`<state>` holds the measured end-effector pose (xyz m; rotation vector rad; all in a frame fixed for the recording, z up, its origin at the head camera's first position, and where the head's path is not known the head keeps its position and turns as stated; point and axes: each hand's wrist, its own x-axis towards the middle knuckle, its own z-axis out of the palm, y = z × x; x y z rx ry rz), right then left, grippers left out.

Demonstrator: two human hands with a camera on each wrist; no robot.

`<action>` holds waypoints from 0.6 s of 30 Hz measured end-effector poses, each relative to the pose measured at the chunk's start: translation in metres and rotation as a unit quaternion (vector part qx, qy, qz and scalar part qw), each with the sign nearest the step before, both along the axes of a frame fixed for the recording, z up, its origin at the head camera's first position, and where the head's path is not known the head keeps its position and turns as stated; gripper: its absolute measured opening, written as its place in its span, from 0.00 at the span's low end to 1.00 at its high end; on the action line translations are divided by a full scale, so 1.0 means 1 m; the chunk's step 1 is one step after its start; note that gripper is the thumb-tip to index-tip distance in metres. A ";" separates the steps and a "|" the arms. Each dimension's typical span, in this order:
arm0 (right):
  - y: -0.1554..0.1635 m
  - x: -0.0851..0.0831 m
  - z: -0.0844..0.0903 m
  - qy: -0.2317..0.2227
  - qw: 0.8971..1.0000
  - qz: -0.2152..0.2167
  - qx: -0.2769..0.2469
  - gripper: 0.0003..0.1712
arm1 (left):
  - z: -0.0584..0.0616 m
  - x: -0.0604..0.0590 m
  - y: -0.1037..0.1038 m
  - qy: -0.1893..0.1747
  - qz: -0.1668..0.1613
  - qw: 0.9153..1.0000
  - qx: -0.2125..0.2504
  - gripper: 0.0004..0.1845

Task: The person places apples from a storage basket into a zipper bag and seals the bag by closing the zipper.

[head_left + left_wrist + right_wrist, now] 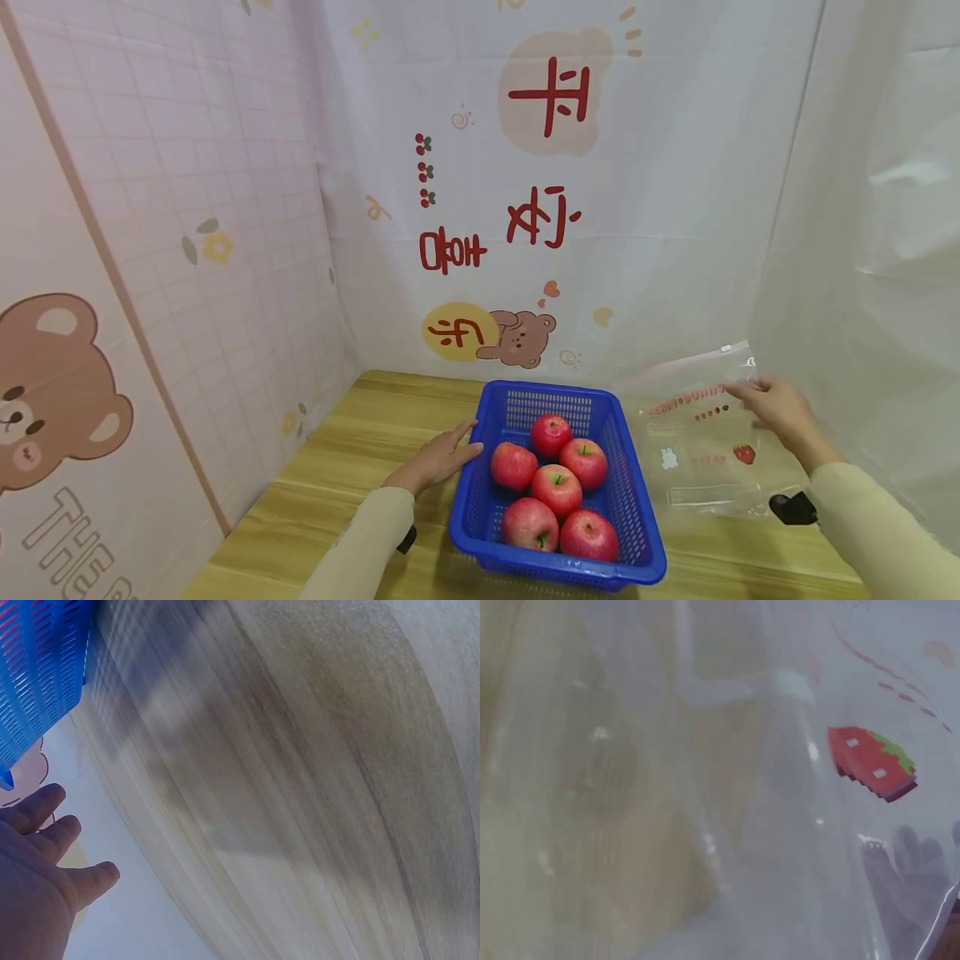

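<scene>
Wooden table (367,425); right hand (783,417), frame right, pinches bag (705,450); left hand (435,462) loose beside basket (558,568); weak pinch could drop bag.

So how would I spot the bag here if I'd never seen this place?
On the wood-grain table, find the blue plastic basket of red apples. To the right of it, the person's right hand holds a clear zip-seal bag. Unlike the blue basket, it is see-through, printed with pinkish-red lettering, a small white rabbit and a red strawberry.
</scene>
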<state>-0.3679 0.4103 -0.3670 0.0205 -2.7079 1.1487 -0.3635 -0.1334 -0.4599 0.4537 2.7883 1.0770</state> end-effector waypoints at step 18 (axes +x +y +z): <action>-0.025 0.008 0.024 0.200 0.966 -0.160 0.035 0.35 | -0.001 0.001 0.001 -0.005 0.004 1.000 0.012 0.35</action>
